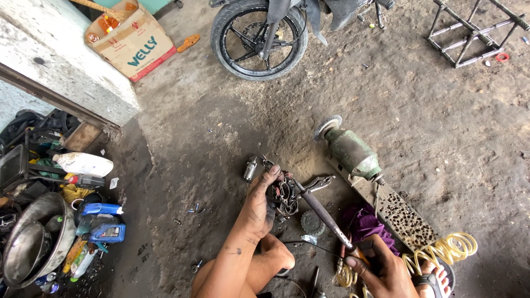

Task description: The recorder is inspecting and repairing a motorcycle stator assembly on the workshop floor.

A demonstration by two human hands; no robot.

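On the dirt floor between my knees, my left hand (264, 194) grips a wire coil (284, 194); my right hand (381, 266) grips the soldering iron (323, 212) touching it. Open floor ahead; a tan cardboard box (132, 41) sits far left.
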